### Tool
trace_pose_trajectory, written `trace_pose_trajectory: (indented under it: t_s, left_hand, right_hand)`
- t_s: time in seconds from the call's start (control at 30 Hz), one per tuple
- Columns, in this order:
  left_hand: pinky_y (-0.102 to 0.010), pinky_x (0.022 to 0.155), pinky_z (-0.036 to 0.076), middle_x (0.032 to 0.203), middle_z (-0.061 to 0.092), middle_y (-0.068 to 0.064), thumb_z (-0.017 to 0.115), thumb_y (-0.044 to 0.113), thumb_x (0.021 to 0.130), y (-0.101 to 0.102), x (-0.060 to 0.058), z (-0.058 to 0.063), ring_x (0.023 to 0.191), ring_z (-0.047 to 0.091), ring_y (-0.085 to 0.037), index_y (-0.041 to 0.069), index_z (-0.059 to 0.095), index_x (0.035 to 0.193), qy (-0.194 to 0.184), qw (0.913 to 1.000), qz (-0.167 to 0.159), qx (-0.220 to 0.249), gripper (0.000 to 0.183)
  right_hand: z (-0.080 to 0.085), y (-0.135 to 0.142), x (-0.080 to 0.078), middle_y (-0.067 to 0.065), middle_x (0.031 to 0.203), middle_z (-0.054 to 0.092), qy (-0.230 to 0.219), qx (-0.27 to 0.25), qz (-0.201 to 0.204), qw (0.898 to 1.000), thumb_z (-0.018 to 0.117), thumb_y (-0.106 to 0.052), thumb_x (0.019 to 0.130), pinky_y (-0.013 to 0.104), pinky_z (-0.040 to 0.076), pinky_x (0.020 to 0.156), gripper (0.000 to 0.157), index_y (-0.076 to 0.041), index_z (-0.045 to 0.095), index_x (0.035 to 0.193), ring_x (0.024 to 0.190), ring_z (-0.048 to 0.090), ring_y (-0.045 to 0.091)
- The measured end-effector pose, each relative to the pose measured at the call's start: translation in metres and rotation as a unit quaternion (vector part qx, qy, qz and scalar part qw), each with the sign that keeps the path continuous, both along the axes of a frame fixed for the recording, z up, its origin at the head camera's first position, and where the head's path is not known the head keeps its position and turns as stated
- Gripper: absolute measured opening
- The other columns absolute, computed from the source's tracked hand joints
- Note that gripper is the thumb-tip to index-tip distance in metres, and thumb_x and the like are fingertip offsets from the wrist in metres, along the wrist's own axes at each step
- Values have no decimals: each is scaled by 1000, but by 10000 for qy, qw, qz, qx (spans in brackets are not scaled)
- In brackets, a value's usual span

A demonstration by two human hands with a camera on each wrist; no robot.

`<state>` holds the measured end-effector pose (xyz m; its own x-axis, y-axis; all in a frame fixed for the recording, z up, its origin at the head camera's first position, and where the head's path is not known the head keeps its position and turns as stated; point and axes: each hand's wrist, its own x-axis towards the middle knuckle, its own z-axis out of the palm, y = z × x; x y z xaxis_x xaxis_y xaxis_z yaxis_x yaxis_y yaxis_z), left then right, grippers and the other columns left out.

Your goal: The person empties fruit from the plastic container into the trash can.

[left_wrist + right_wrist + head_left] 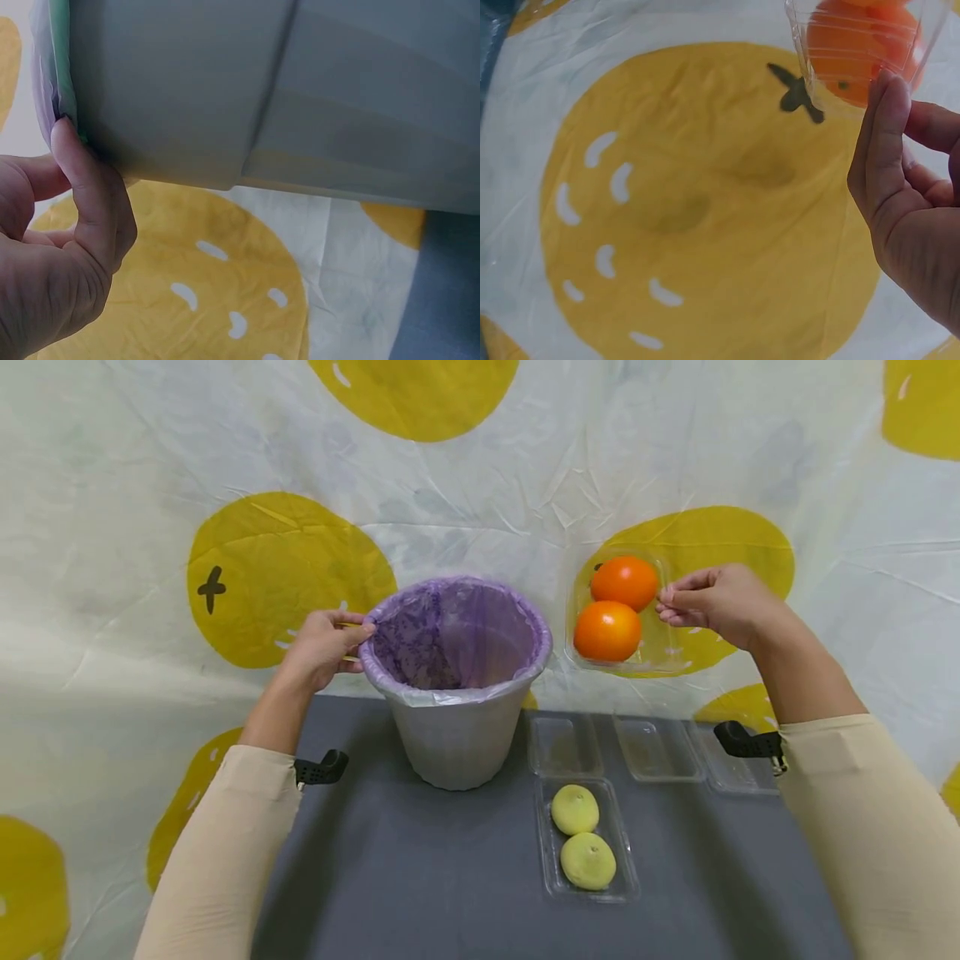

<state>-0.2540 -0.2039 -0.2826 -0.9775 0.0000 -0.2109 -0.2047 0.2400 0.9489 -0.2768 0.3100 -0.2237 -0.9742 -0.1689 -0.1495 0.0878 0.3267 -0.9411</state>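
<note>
A pale waste bin (457, 739) stands on the dark grey table, lined with a purple translucent bag (487, 639) folded over its rim. My left hand (318, 647) pinches the bin's rim and liner on the left side; the left wrist view shows the thumb and fingers at that edge. To the right of the bin, above the table, my right hand (723, 606) holds a clear plastic tray (663, 652) by its right edge. Two glossy oranges (607, 632) lie in this raised, tilted tray, one above the other. The right wrist view shows the fingertips against the tray's side (802, 52).
In front of the bin's right side, a clear tray (551, 881) holds two yellow-green round fruits (588, 862). Several other clear trays (660, 752) lie along the table's back edge. Behind hangs a white cloth (480, 510) printed with big yellow fruits.
</note>
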Motion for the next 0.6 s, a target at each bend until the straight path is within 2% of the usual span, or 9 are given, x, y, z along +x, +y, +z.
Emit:
trace_pose_trajectory:
  t_s: [0.23, 0.6]
  left_hand:
    - [-23, 61, 59, 122, 54, -9, 59, 25, 106, -1, -1, -1, 76, 63, -11, 4, 45, 148, 34, 10000, -14, 14, 49]
    - [-24, 62, 59, 125, 54, -9, 59, 26, 106, 0, -2, 0, 77, 63, -11, 4, 45, 149, -19, 10000, -49, -44, 50]
  right_hand:
    - [22, -25, -9, 4, 86, 75, 101, -446, -163, 9988, 69, -10, 98, 24, 63, 75, 11, -8, 77, 90, 77, 75, 14]
    - [39, -61, -23, 4, 81, 75, 132, -329, -305, 9989, 71, -8, 97, 23, 62, 74, 5, -5, 74, 94, 74, 74, 12]
